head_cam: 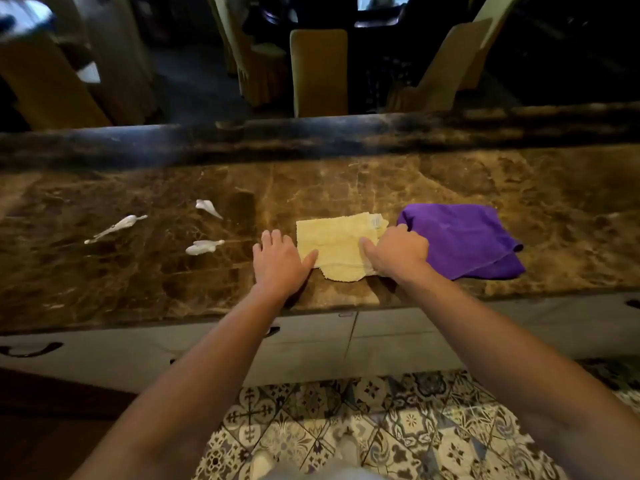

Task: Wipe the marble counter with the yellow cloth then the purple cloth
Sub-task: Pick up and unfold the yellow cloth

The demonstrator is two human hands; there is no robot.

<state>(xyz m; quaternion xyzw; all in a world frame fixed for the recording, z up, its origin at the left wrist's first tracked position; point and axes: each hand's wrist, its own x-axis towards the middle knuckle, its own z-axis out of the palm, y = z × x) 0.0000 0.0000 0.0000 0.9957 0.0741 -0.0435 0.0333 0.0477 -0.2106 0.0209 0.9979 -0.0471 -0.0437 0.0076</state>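
Observation:
A pale yellow cloth (337,242) lies flat on the brown marble counter (450,181), near its front edge. My left hand (278,259) rests palm down on the counter at the cloth's left edge, its thumb touching the cloth. My right hand (398,252) presses on the cloth's right side, fingers curled over its edge. A purple cloth (464,239) lies crumpled just right of the yellow one, partly behind my right hand. Three white smears (116,228) mark the counter to the left.
A raised dark marble ledge (311,133) runs along the counter's back. Beyond it stand several covered chairs (318,71). Below the front edge are grey drawer fronts (398,337) with dark handles, and patterned floor tiles (381,427).

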